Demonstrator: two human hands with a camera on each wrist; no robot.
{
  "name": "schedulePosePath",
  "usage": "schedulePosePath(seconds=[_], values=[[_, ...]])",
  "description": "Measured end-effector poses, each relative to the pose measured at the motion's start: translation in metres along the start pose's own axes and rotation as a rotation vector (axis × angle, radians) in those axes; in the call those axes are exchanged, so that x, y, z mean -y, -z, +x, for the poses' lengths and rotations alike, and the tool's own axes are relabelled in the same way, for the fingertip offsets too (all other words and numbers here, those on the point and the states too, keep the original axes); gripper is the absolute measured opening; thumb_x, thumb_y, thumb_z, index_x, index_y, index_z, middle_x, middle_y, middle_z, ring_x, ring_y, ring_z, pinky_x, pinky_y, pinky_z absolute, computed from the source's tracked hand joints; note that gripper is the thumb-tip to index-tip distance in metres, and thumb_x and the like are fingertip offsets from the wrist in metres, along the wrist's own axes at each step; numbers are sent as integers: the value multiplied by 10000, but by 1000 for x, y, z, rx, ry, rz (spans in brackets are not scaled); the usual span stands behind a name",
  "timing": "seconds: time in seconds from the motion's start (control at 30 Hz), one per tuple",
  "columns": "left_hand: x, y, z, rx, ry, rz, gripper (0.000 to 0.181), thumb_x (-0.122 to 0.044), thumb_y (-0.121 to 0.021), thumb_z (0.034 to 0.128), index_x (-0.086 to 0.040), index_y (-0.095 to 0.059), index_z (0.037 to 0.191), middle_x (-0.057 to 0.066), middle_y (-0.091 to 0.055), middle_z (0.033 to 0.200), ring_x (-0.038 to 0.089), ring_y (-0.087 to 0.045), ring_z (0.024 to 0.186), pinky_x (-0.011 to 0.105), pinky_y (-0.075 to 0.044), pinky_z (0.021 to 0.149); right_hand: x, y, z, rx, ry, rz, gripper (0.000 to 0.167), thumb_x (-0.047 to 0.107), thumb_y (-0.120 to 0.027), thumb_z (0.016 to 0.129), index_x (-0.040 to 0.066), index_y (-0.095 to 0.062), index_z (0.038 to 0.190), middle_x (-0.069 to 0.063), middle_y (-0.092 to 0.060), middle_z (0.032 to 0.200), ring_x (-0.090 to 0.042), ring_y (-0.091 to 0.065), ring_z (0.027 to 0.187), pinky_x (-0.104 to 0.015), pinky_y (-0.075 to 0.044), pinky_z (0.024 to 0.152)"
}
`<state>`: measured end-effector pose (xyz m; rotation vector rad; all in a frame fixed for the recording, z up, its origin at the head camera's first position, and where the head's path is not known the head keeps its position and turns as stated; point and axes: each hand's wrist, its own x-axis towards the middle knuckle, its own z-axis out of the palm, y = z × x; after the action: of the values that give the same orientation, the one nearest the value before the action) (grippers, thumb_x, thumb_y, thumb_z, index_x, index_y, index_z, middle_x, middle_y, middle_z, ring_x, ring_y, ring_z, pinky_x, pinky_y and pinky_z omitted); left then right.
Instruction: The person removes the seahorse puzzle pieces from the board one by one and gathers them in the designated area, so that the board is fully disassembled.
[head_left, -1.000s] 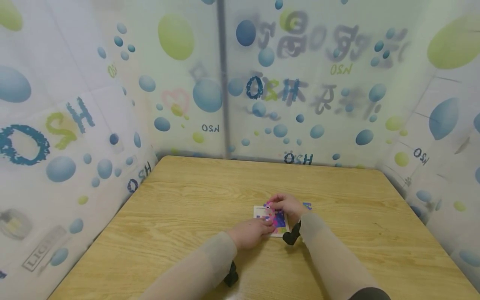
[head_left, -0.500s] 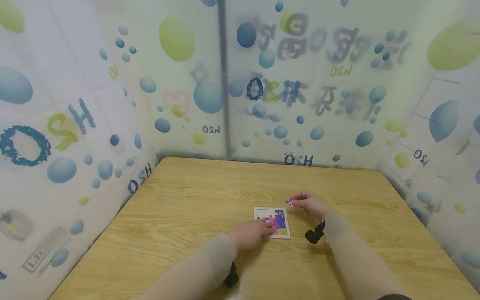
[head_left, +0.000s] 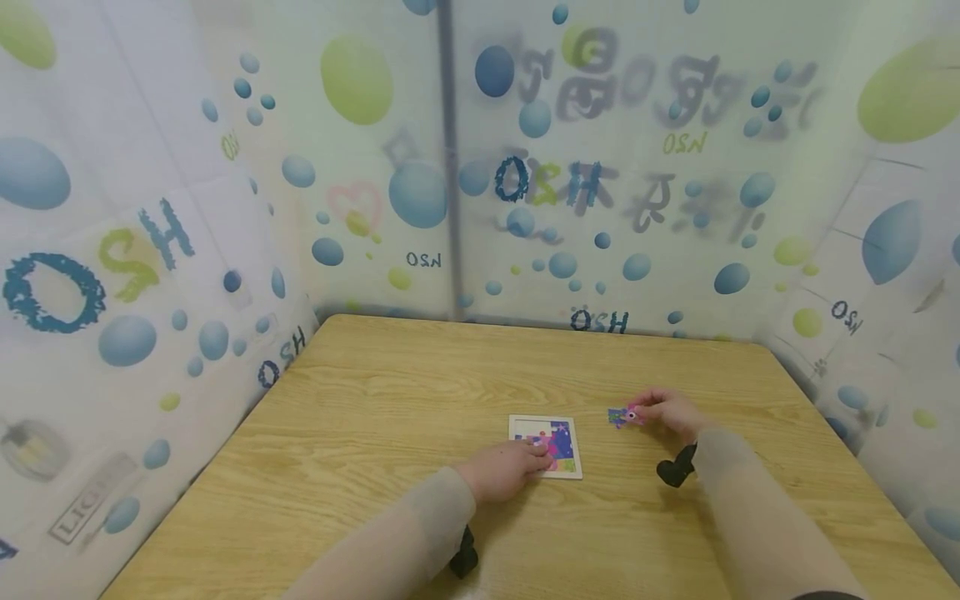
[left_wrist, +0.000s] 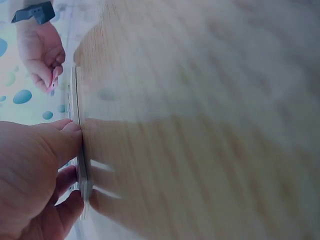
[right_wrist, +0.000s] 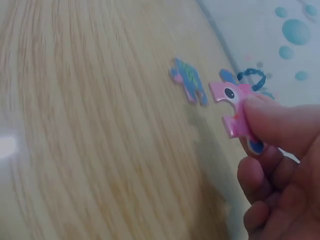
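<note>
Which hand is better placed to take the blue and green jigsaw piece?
Probably the right hand: though pinching a glossy pink jigsaw piece, it is nearer the blue piece; the left hand touches the square white-framed puzzle.

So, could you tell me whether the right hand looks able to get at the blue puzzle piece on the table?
Probably yes: the blue puzzle piece lies close by, uncovered, though the right hand pinches a pink piece, which may hinder grasping.
</note>
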<state>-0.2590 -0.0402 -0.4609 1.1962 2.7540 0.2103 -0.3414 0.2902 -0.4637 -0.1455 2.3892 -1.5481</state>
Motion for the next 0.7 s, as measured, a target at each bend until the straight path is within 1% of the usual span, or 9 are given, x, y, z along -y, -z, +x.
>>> schedulePosePath(seconds=[0.17,0.33,0.43,0.57,0.7], values=[[0,0,0,2,5,-6,371,-228,-423,1038,-176,-533,1388,-17,-439,1466,152,-377,1366,275,-293,1123,-4,8,-4,12,-16,-55,198,36,-595,929,-96,-610,1076,-26,-632,902,-170,-535,797,-279,-460,708],[1,-1,1,7,11,-5,372,-235,-417,1040,-183,-530,1391,-26,-432,1470,147,-366,1372,278,-288,1126,-9,10,-6,-7,-28,-109,187,32,-584,940,-99,-617,1069,-25,-632,904,-160,-524,796,-265,-459,700],[0,-1,1,8,13,1,374,-241,-412,1042,-183,-527,1392,-26,-431,1470,146,-363,1374,277,-286,1127,-10,10,-6,-24,-34,-158,194,57,-587,944,-81,-629,1074,-38,-634,923,-172,-519,813,-273,-451,710],[0,-1,1,8,12,8,376,-243,-408,1043,-177,-524,1394,-22,-432,1470,146,-362,1374,274,-282,1128,-12,10,-4,-60,-58,-230,183,114,-621,933,-20,-666,1050,-49,-635,944,-189,-522,835,-287,-433,731],[0,-1,1,9,10,9,376,-244,-408,1043,-175,-523,1394,-21,-433,1468,145,-360,1375,274,-280,1129,-16,10,-1,-93,-75,-287,186,150,-649,920,12,-680,1040,-78,-638,989,-222,-524,884,-339,-426,785]])
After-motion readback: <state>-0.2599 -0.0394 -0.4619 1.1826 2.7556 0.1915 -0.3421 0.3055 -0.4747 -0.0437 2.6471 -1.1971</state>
